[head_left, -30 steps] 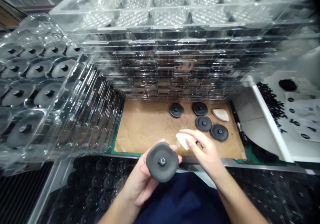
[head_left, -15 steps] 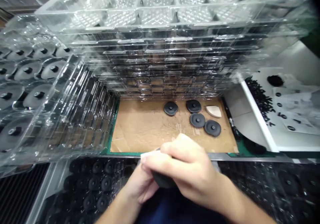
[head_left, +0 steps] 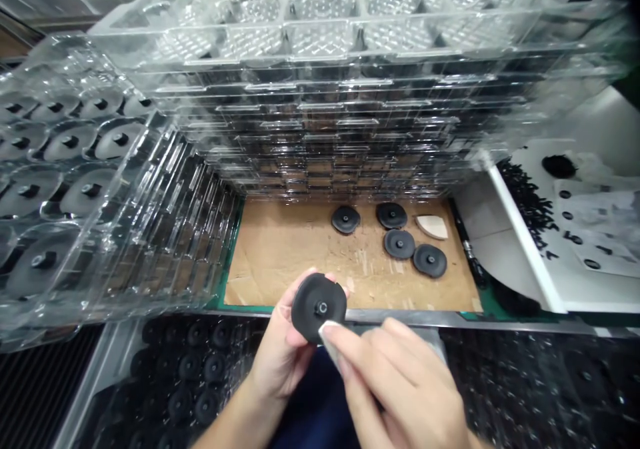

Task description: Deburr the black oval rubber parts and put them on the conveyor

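My left hand (head_left: 285,342) grips a black disc-shaped part (head_left: 305,309) by its edge. The disc's face, with a small central stud, is turned up toward me. In my right hand (head_left: 405,382), a small flat pale piece (head_left: 330,343) is pinched between thumb and fingers. Its tip meets the disc's lower edge, or comes very close; I cannot tell which. Beyond my hands, several similar black discs (head_left: 399,243) lie on a cardboard sheet (head_left: 280,255). A pale wedge-shaped piece (head_left: 432,227) rests near them on the right.
A tall stack of clear plastic trays (head_left: 320,102) rises behind the cardboard. Another tray stack (head_left: 165,202) at the left holds discs. A white bin (head_left: 575,282) on the right contains small black parts (head_left: 525,195). More disc-filled trays (head_left: 185,369) lie below the bench edge.
The disc has tilted so its studded face shows. My right hand has moved down and right, off the top of the disc, uncovering it and the pale piece.
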`<state>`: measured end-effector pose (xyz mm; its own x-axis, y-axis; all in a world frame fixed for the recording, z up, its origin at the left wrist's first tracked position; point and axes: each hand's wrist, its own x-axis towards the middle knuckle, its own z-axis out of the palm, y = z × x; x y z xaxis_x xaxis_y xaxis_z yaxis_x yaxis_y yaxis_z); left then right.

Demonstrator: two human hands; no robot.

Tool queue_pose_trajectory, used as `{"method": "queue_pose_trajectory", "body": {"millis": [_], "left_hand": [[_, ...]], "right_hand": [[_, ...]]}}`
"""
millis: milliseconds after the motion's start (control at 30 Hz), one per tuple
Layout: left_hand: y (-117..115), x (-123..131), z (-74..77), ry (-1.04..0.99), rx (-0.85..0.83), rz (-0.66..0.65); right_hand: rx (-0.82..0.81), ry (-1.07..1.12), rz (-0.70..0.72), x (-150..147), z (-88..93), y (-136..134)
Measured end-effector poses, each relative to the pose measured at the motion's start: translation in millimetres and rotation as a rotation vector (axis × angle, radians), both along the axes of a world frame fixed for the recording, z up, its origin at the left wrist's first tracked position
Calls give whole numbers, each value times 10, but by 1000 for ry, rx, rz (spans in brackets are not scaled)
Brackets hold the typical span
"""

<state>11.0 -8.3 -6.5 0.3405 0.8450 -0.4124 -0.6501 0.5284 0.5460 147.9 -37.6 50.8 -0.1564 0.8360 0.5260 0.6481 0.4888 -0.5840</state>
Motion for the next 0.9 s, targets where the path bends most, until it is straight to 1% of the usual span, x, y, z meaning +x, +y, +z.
{"method": "queue_pose_trajectory", "body": {"millis": [67,133,167,233,300,333,367,433,467,500,567,600,633,700,733,767,833,867,900], "left_hand": [[-6,40,33,35,2,32],[-3,80,100,80,-8,75],[1,94,134,96,-17,97],[8,108,183,113,-38,121],[12,110,201,107,-46,123],[12,112,200,101,-49,119],[10,117,196,96,-50,116],[5,134,186,87,-56,116],[1,144,182,86,-61,116],[-3,149,178,90,-67,109],[-5,141,170,92,-72,81],[-3,128,165,90,-69,70],[1,111,159,88,-62,69],[12,82,148,86,-59,93],[17,75,144,95,-61,104],[21,75,141,107,-67,102],[22,80,137,110,-70,67],[21,78,134,94,-58,50],[20,71,128,70,-43,37]], "right_hand": [[-121,198,73,9,-49,-24],[-296,437,69,53,-164,6],[-383,562,22,90,-242,31],[-528,776,-139,185,-401,84],[-625,879,-264,285,-495,123],[-639,878,-297,324,-498,135],[-621,847,-318,346,-468,141],[-500,710,-324,330,-333,146],[-414,609,-295,292,-246,149],[-317,496,-247,240,-160,153],[-168,289,-93,122,-24,171],[-149,215,3,71,19,186],[-169,163,92,31,44,206],[-271,99,214,-17,57,261],[-306,75,229,-33,52,293],[-295,60,204,-48,44,325],[-190,61,105,-72,29,369],[-149,74,85,-75,25,373],[-136,91,103,-66,23,363]]}}
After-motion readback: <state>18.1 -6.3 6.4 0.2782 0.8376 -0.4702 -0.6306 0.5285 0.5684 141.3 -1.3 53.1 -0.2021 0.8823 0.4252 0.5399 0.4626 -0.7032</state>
